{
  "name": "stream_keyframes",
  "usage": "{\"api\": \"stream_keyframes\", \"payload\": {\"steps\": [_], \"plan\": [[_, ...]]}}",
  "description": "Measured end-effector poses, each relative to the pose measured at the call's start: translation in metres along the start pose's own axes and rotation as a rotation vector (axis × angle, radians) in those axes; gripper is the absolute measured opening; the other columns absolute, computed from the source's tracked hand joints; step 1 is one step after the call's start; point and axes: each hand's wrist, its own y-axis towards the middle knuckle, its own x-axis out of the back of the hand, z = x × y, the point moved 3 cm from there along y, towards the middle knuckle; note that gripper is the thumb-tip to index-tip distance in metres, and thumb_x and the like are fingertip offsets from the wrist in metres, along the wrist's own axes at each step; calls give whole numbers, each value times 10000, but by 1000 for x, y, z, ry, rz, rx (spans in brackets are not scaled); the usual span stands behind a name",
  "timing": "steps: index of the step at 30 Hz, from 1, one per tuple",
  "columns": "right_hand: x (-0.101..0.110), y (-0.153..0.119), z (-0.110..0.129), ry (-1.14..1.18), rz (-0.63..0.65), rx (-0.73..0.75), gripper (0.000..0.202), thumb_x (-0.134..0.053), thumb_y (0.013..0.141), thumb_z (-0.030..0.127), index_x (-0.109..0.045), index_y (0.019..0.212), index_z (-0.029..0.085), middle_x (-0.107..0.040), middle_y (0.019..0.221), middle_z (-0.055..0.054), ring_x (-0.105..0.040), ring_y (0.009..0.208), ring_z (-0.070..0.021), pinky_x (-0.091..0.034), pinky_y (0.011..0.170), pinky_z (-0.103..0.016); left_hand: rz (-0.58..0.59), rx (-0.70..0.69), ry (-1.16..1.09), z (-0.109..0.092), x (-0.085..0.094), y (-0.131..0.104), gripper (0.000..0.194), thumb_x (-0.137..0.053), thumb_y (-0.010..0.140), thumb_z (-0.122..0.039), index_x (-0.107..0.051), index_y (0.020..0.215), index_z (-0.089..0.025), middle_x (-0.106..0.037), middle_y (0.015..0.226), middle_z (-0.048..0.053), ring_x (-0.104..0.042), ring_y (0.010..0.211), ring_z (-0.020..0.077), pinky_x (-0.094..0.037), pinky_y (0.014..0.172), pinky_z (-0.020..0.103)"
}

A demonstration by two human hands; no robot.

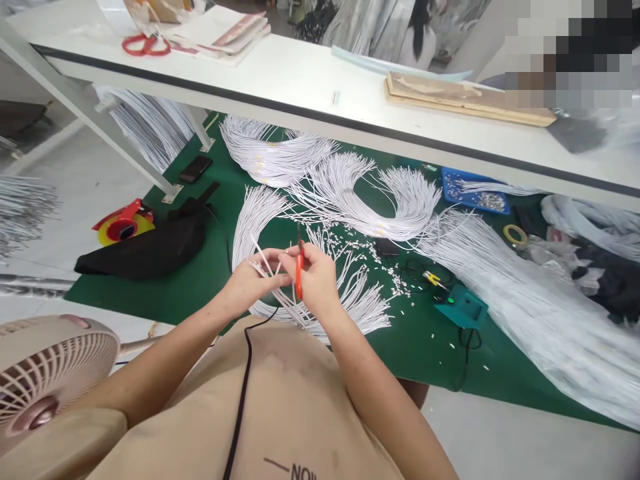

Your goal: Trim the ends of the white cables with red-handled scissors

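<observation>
Close in front of my body, my left hand [253,280] is closed around a few white wires [261,252], whose ends stick up past the fingers. Touching it, my right hand [320,277] grips red-handled scissors [299,275], their dark blades pointing away from me. Under both hands lies a curved bundle of white wires [367,303] on the green mat [200,293]. Just beyond, many small white cut pieces [367,250] are scattered. Two more curved wire bundles, one on the left [270,157] and one on the right [385,213], lie farther back.
A white shelf [310,83] crosses the back, bearing another red-handled pair of scissors [145,45] and a wooden board [465,100]. At left are a tape dispenser [125,223], black pouch [145,250] and fan [50,373]. A teal device [465,307], blue tray [455,187] and long wire bundle [545,313] occupy the right.
</observation>
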Motion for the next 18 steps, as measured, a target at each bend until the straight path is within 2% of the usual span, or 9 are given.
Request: {"api": "stream_keyframes", "payload": {"steps": [2, 7, 9, 13, 18], "plan": [[4, 1, -6, 123, -2, -94, 152, -598, 700, 321, -630, 732, 176, -592, 709, 3, -529, 659, -128, -407, 631, -253, -43, 6, 18, 0, 4, -3, 367, -710, 641, -310, -621, 963, -158, -681, 916, 64, -616, 892, 217, -459, 813, 326], [9, -1, -9, 339, 37, -247, 174, -639, 665, 334, -637, 666, 159, -556, 587, 23, -482, 563, -101, -392, 597, -244, -203, -3, 49, 1, 6, -4, 336, -645, 713, -373, -632, 968, -155, -683, 767, 51, -634, 743, 188, -480, 727, 305], [10, -2, -9, 394, 49, -276, 173, -643, 663, 330, -633, 655, 158, -542, 574, 29, -458, 545, -88, -379, 579, -234, -169, -22, 38, 0, 3, -2, 347, -661, 700, -353, -612, 986, -162, -671, 762, 39, -628, 723, 175, -479, 700, 290], [11, -5, -9, 419, 43, -293, 177, -639, 668, 325, -620, 641, 151, -553, 580, 25, -467, 544, -84, -385, 566, -227, 8, -28, -48, 0, -4, 3, 370, -664, 698, -297, -535, 1021, -172, -634, 726, 6, -609, 679, 146, -468, 660, 270], [16, -8, -11, 239, 51, -223, 199, -612, 686, 325, -654, 776, 152, -634, 707, -13, -556, 643, -131, -441, 631, -261, 17, 3, -29, -2, -7, 3, 391, -663, 696, -293, -533, 1047, -183, -632, 790, 18, -596, 678, 136, -444, 590, 239]]}}
